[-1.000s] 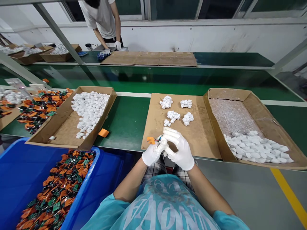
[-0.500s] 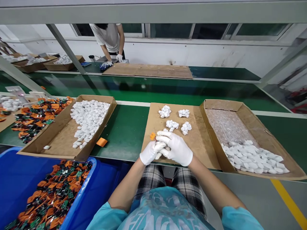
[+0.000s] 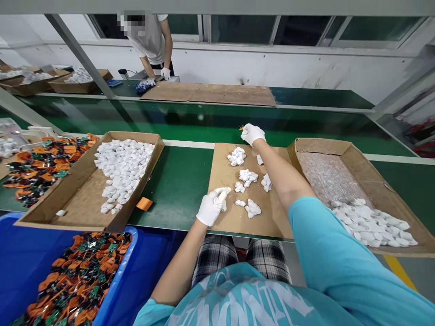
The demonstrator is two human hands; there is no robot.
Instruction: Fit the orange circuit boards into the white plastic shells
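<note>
My right hand point(image 3: 253, 134), in a white glove, reaches out over the green belt beyond the cardboard sheet. A small orange piece point(image 3: 242, 128) sticks out of its closed fingers. Near the sheet's left edge my left hand point(image 3: 210, 208), also gloved, has thumb and fingers pressed together; whatever they may hold blends with the white glove. Several clumps of small white pieces lie on the cardboard sheet point(image 3: 227, 222), among them one clump point(image 3: 253, 208) right of my left hand and another point(image 3: 237, 156) near the far edge. My right forearm partly covers two clumps.
Left stands a cardboard tray point(image 3: 78, 210) of white pieces, with an orange piece point(image 3: 144, 203) beside it. A blue bin point(image 3: 115, 280) holds orange and green parts; more parts point(image 3: 50, 158) are heaped behind. Another tray point(image 3: 317, 145) stands right. A co-worker point(image 3: 154, 45) works across the belt.
My hands were together over the sheet with the orange piece. Now my right hand has carried it forward over the belt, and my left hand stays behind. A clump shows where they were.
</note>
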